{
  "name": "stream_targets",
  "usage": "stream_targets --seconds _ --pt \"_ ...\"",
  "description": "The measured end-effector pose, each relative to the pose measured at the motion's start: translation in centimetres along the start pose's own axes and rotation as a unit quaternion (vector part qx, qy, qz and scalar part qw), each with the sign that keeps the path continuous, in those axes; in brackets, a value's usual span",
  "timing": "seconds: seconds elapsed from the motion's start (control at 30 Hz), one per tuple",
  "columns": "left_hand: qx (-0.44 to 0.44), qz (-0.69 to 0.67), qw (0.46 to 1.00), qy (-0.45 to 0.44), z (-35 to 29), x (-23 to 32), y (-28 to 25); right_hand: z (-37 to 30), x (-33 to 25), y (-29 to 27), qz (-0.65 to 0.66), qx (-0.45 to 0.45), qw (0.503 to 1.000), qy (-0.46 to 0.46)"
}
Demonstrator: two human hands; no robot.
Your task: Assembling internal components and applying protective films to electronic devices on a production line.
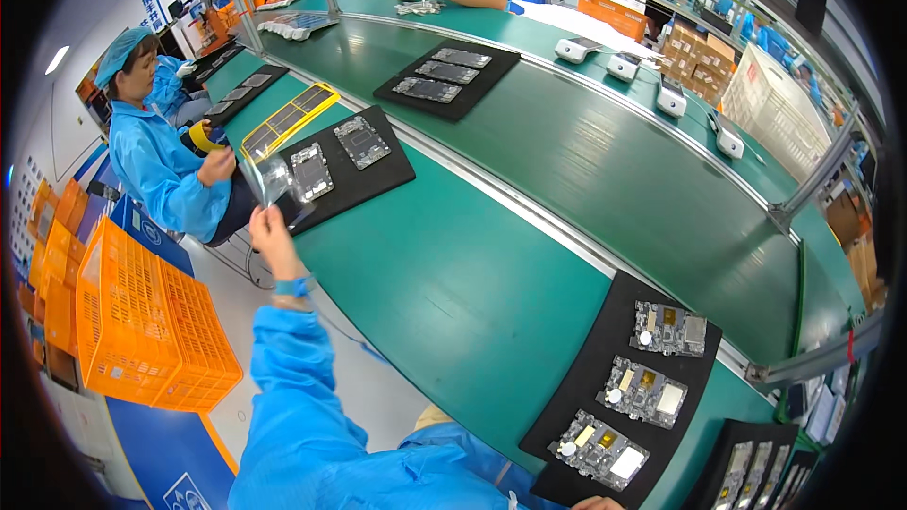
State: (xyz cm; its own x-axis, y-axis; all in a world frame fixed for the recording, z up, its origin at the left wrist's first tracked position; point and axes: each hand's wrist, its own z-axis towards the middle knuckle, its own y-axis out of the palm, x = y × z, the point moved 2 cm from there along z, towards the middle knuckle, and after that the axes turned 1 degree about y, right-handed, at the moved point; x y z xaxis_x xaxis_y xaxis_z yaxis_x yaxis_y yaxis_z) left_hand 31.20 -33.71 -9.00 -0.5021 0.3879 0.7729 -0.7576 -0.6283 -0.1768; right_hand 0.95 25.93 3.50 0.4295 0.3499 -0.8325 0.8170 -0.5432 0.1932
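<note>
My left hand (274, 244) reaches out to the far left, with a strap round its wrist. Its fingertips pinch a crumpled clear plastic film (270, 179). Beside the film a black mat (385, 170) carries two circuit boards, one of them a bare grey board (362, 142). A co-worker's hand (217, 166) is close to the film's other side; whether it touches the film, I cannot tell. My right hand (597, 503) shows only a little at the lower edge, near a black mat (619, 321) bearing three circuit boards, the nearest one (599, 450) with a white square.
A yellow-framed panel (288, 120) lies beyond the left mat. On the green conveyor (567, 156), past a metal rail, rests another black mat (501, 71) with boards. White handheld devices (624, 66) line the far bench. An orange crate (156, 331) stands at left. A co-worker (161, 151) sits nearby.
</note>
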Motion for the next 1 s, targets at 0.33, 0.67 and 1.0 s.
stream_targets --seconds 0.33,0.67,1.0 --pt "-0.265 -0.107 0.906 -0.311 7.6 -6.7 -7.4 6.5 -9.7 1.5 -0.252 -0.141 0.957 -0.043" --pt "-0.267 -0.364 0.814 -0.366 -5.8 3.9 -10.2 19.6 -7.0 12.9 -0.059 -0.264 0.963 0.0" --pt "-0.325 -0.322 0.746 -0.483 -24.7 21.9 -19.1 24.4 -3.2 19.2 0.261 -0.224 0.935 0.086"
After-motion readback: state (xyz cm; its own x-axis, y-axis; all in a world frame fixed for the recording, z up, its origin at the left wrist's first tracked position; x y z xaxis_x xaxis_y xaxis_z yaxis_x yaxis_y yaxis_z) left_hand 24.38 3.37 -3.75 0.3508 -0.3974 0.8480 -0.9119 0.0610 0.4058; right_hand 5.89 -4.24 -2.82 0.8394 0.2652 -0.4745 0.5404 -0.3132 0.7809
